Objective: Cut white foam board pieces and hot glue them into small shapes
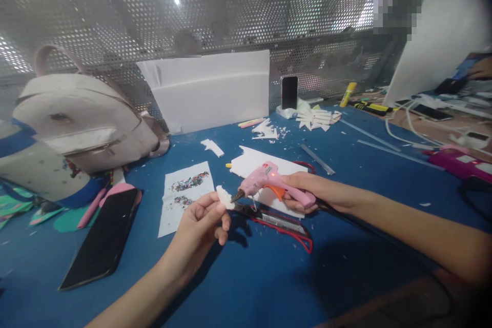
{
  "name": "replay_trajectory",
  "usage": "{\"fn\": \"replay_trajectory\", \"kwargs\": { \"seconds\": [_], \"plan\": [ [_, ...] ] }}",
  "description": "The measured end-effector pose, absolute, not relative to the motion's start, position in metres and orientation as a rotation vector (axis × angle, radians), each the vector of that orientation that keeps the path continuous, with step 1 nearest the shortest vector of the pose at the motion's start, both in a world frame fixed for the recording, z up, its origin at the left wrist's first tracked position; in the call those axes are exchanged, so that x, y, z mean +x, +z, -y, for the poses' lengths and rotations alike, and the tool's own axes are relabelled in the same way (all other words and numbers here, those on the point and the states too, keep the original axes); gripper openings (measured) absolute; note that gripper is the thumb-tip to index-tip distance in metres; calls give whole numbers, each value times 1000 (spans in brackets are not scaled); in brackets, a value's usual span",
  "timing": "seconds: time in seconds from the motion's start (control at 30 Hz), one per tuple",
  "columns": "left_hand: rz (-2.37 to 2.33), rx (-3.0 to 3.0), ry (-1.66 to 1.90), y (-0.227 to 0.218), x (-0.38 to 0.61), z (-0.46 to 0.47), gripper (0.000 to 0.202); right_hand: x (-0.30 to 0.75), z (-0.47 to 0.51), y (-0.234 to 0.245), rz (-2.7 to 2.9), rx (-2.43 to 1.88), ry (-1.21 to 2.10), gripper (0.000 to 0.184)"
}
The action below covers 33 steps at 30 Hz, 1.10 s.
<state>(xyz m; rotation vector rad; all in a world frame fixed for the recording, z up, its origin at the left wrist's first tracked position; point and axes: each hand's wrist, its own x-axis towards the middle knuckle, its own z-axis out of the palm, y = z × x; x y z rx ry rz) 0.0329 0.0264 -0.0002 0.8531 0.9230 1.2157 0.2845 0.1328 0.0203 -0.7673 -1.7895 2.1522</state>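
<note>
The left hand (203, 218) is closed in a pinch: the thumb and the first finger hold a small white piece (224, 198) by its lower edge, and the other fingers are curled loosely. The right hand (305, 187) is wrapped around the handle of a pink glue gun (258, 180), close to its orange trigger (275, 192); whether the trigger is pressed, I cannot tell.

The important relation is between the nozzle (238, 196) and the white piece. The long axis of the barrel goes from the right side toward the left and a little toward the person, so the nozzle meets the right edge of the piece. If they really touch or are only just beside each other, I cannot tell. The left hand is the nearer one to this tip.

Below the gun, a red-edged cutter (283, 222) lies on the blue table (230, 292). Behind is a cut white sheet (249, 160). To the left lies a paper with glitter (169, 221), and farther left, a black phone (100, 241).
</note>
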Motion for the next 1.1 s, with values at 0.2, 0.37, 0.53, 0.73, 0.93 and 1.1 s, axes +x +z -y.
{"fn": "replay_trajectory", "kwargs": {
  "seconds": [0.2, 0.37, 0.53, 0.73, 0.93, 1.1],
  "plan": [
    [-925, 862, 1224, -1, 32, -27, 17, 287, -134, 20, 1801, -801, 2163, 55],
    [-936, 900, 1191, 3, 35, -25, 18, 284, -132, 24, 1716, -761, 2190, 49],
    [-935, 915, 1159, 3, 36, -23, 18, 284, -131, 23, 1734, -763, 2207, 50],
    [-927, 905, 1159, 2, 36, -23, 17, 286, -133, 19, 1765, -740, 2186, 50],
    [-928, 917, 1146, 0, 35, -23, 18, 286, -132, 19, 1764, -724, 2190, 51],
    [-954, 945, 1168, 0, 34, -24, 19, 286, -133, 18, 1766, -727, 2193, 54]
  ]
}}
